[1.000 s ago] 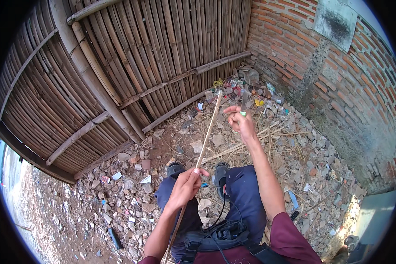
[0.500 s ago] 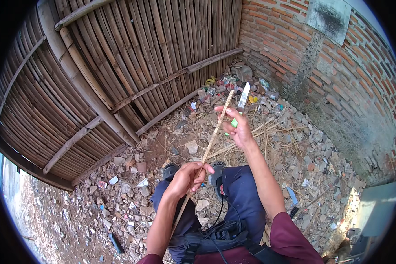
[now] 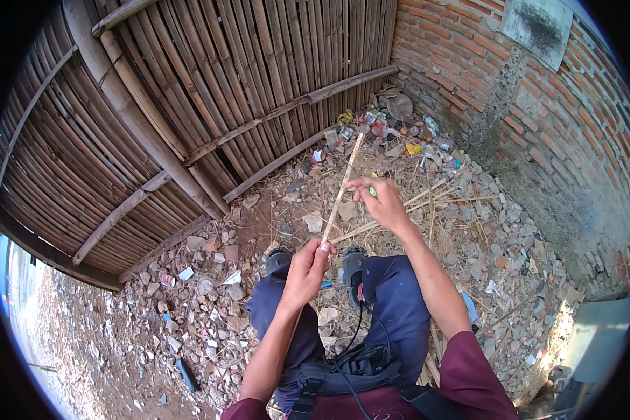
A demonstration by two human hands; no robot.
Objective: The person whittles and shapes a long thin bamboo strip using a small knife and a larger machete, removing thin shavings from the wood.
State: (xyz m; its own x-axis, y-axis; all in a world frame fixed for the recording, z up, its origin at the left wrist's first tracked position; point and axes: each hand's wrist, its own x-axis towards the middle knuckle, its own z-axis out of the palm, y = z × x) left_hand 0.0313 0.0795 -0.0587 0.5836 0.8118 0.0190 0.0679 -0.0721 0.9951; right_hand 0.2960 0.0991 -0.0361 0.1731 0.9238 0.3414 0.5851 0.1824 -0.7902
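My left hand (image 3: 306,271) is closed round a long, pale bamboo strip (image 3: 344,189), thumb lying along it. The strip slants up and away between my knees, its lower end passing back under my left forearm. Nearer its far end, my right hand (image 3: 381,203) is closed on a knife with a green handle (image 3: 373,192). Only the handle's end shows clearly; the blade is edge-on or hidden by the fingers, close to the strip. Whether the blade touches the strip I cannot make out.
More bamboo strips (image 3: 427,198) lie on the stony ground beyond my right knee. Ahead left stands a bamboo-slat wall (image 3: 245,70), meeting a brick wall (image 3: 462,63) at a corner with litter (image 3: 378,129). A dark blue object (image 3: 187,375) lies at lower left.
My right hand has turned the knife from blade-up to lying across by the strip. My left hand has tightened from a loose hold and moved slightly up the strip.
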